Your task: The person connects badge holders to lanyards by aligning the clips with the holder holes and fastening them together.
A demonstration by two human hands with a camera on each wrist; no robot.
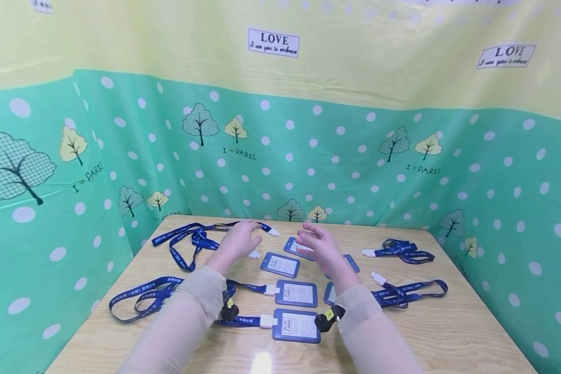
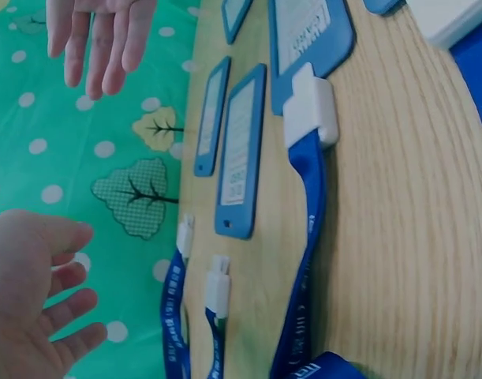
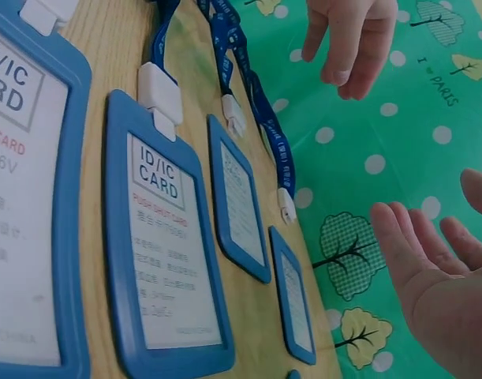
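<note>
My left hand [image 1: 237, 241] hovers over the back of the table, its fingers loosely bent around nothing. Opposite it, my right hand [image 1: 324, 252] is raised with fingers relaxed and holds nothing. Between and below them lie a blue ID card holder [image 1: 280, 265] and another card holder [image 1: 293, 245], which the right hand partly covers. Nearer the front, a card holder [image 1: 296, 293] and a second one [image 1: 296, 332] are joined to blue lanyards by white clips. Two more holders, one card holder [image 1: 352, 263] among them, are partly hidden by my right hand and forearm.
Loose blue lanyards with white clips lie at the back left [image 1: 187, 231], and a lanyard [image 1: 404, 252] and another lanyard [image 1: 413, 292] at the right. A joined lanyard [image 1: 137, 298] loops at the front left. A green and yellow patterned curtain [image 1: 290, 135] encloses the wooden table [image 1: 453, 332].
</note>
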